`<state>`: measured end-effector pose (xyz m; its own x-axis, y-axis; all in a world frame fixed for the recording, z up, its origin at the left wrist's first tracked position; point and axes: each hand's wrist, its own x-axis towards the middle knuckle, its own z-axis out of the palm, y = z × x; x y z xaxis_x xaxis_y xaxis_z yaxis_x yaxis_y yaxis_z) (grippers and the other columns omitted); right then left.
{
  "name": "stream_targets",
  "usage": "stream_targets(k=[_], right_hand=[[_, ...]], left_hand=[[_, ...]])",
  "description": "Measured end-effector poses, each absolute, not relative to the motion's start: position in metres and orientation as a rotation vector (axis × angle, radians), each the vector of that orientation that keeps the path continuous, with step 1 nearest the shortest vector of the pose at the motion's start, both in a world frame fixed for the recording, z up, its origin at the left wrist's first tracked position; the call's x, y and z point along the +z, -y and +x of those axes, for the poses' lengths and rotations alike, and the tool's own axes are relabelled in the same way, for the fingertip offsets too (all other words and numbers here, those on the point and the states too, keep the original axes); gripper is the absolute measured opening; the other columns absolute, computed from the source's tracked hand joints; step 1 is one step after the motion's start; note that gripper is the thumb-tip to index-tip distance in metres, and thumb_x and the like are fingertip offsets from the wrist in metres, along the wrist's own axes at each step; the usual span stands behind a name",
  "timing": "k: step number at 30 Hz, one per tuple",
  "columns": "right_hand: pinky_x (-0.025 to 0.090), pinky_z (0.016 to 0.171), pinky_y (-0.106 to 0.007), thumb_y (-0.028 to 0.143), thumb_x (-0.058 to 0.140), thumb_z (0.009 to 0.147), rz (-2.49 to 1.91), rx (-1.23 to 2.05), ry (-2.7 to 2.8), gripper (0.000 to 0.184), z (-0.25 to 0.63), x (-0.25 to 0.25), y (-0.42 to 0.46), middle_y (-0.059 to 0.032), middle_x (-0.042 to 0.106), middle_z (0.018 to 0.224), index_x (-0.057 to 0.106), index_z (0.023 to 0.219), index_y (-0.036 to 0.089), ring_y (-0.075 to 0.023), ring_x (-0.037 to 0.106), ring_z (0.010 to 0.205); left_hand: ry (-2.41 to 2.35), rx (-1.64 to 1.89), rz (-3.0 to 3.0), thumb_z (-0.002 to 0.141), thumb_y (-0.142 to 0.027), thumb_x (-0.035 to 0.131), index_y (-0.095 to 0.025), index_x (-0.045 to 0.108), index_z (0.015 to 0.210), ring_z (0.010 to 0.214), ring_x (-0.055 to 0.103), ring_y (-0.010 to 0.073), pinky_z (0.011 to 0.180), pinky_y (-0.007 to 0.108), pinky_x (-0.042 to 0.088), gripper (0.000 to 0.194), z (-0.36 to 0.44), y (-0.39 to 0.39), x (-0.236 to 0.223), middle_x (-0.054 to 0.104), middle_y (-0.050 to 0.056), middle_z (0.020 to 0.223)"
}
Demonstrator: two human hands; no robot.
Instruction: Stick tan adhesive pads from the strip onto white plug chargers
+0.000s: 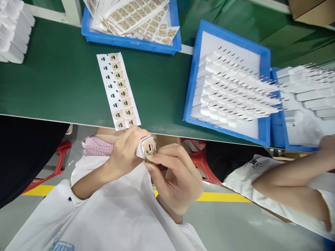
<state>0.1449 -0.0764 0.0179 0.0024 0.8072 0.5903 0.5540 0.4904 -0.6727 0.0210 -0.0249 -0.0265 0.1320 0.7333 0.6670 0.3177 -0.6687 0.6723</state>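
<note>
My left hand (125,151) is closed around a white charger plug (145,146), holding it just below the green table's near edge. My right hand (174,177) pinches at the charger's end face, thumb and forefinger pressing on a tan sticker (150,149) there. A strip of backing paper with tan stickers (119,90) lies on the green table (52,80) right above my hands; several of its places are peeled bare.
A blue tray of white chargers (227,87) stands to the right, with a second tray (306,101) beside it. A blue tray of sticker sheets (131,21) sits at the back. More chargers (13,31) are stacked far left. A co-worker's arm (288,188) reaches in at right.
</note>
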Motion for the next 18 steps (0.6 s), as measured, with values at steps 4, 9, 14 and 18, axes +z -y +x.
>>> stream_targets(k=[4,9,14,18], right_hand=[[0.05,0.06,-0.028,0.003,0.066,0.091,-1.07,0.014,1.701,0.016,0.138,0.008,0.07,-0.0019,0.064,0.078,0.068,0.096,0.017,-0.0136,0.059,0.069],[0.05,0.052,-0.028,0.007,0.068,0.09,-1.002,-0.078,1.657,0.013,0.137,0.003,0.067,-0.0007,0.062,0.07,0.072,0.095,0.019,-0.0141,0.059,0.063],[0.048,0.047,-0.028,0.008,0.071,0.088,-1.005,-0.028,1.652,0.013,0.138,0.01,0.07,-0.0003,0.064,0.067,0.07,0.083,0.019,-0.0137,0.059,0.058],[0.048,0.049,-0.03,0.009,0.069,0.091,-1.064,0.018,1.673,0.013,0.138,0.015,0.072,0.0002,0.064,0.067,0.071,0.086,0.022,-0.0138,0.057,0.058]], left_hand=[[-1.07,1.499,2.014,0.098,-0.023,0.059,-0.02,0.054,0.1,0.068,0.057,0.0087,0.059,0.02,0.044,0.005,0.02,0.03,-0.021,0.06,-0.003,0.08],[-1.08,1.457,2.013,0.099,-0.025,0.057,-0.02,0.053,0.099,0.069,0.06,0.008,0.059,0.019,0.044,0.006,0.019,0.036,-0.012,0.062,-0.003,0.081],[-1.045,1.497,1.998,0.099,-0.024,0.059,-0.021,0.053,0.1,0.072,0.063,0.0092,0.059,0.021,0.046,0.007,0.02,0.038,-0.009,0.063,-0.002,0.082],[-1.063,1.505,2.002,0.099,-0.024,0.058,-0.022,0.053,0.099,0.071,0.062,0.0099,0.058,0.023,0.045,0.006,0.02,0.039,-0.01,0.062,-0.003,0.079]])
